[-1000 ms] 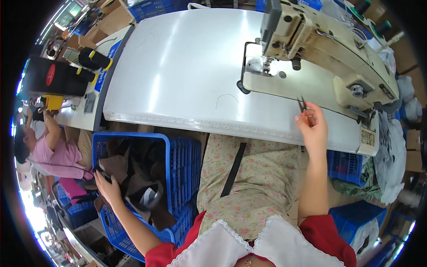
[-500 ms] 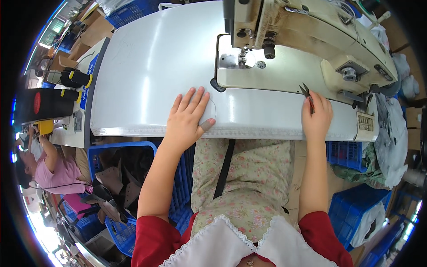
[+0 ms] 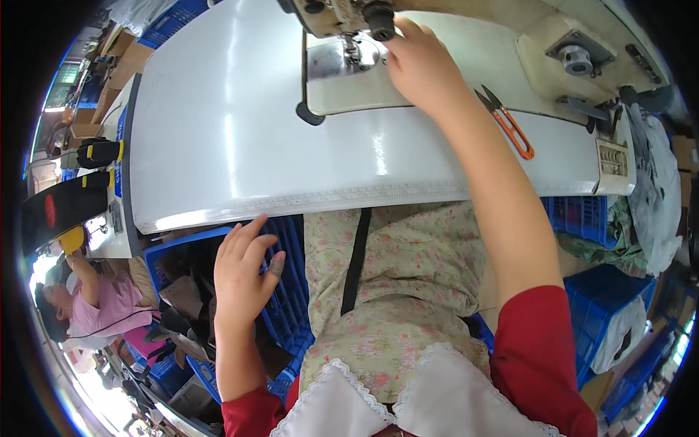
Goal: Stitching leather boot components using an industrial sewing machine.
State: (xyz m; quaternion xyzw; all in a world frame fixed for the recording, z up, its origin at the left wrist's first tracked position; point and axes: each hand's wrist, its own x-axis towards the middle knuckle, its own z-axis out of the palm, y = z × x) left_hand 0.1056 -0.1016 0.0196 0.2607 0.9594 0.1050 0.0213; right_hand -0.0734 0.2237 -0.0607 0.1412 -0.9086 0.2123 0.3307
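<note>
Looks like setup: right hand (image 3: 419, 69), fingers loosely spread and empty, fiddles at the sewing machine (image 3: 342, 22) needle while the open left hand (image 3: 244, 280) hovers over the blue crate (image 3: 291, 306) below the desk (image 3: 233, 146), probably grabbing a piece next.

Brown cardboard boxes (image 3: 116, 69) sit stacked beyond the table's far-left end.

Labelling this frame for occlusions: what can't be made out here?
Head view only:
- Needle area of the sewing machine: cut off by the top edge, partly covered by the right hand.
- Contents of the blue crate: dark, partly behind the left hand.
- Orange thread snips: blade tips run under the forearm.
</note>
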